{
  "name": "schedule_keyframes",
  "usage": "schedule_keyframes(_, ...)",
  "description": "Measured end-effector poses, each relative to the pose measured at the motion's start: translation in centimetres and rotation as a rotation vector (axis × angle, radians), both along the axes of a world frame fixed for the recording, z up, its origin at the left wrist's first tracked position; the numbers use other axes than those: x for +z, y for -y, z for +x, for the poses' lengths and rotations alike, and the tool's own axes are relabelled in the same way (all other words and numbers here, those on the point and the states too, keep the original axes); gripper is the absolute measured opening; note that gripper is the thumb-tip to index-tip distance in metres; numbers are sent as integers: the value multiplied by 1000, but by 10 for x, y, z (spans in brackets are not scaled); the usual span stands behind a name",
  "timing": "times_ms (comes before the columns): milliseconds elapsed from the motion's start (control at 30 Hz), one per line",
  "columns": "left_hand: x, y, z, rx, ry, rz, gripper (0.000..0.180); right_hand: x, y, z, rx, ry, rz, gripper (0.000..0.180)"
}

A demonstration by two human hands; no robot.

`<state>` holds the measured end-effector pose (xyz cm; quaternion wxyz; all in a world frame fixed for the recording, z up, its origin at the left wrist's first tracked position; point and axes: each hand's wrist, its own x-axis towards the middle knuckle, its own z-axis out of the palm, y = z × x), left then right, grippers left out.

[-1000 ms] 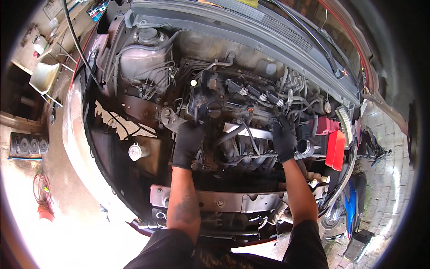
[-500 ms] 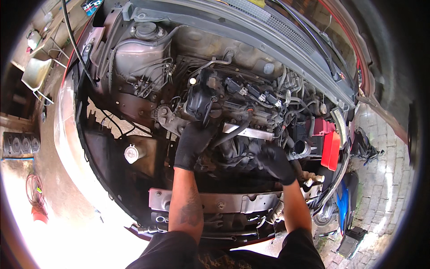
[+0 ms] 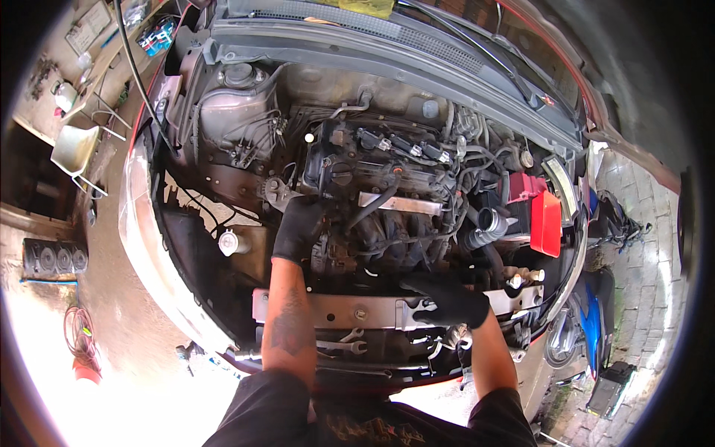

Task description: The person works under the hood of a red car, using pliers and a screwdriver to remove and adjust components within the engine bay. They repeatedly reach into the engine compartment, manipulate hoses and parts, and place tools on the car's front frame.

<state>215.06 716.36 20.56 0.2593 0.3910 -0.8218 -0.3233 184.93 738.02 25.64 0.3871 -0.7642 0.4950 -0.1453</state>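
Note:
My left hand, in a black glove, is closed at the front left of the engine. A slim dark tool, apparently a wrench, rises from the fist beside the round oil cap; its lower part is hidden in the glove. My right hand, also gloved in black, is over the metal crossbar at the front of the bay. Its fingers reach leftward, apart from the thumb, and I see nothing held in them. Several loose wrenches lie just below the crossbar.
A white-capped reservoir stands to the left. An open round hose end and a red panel are on the right. The raised hood is at the upper right. Outside are a chair and a blue motorcycle.
My right hand has drawn back from the engine front to the crossbar. My left hand remains closed by the engine's left side, and the whole view has shifted a little.

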Motion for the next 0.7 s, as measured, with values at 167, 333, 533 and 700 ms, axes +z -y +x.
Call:
schedule_keyframes(167,-8,5,17,-166,-34,-125,38,-1,57,85,-189,-476,-203,61)
schedule_keyframes(333,-22,-4,29,-120,-72,-199,40,-59,80,131,-270,-479,-580,65)
schedule_keyframes(533,-34,-15,44,-69,-114,8,44,-64,78,128,-247,-239,-553,73)
schedule_keyframes(700,-59,0,41,-113,-230,-109,41,-56,108,103,-297,-135,-568,49)
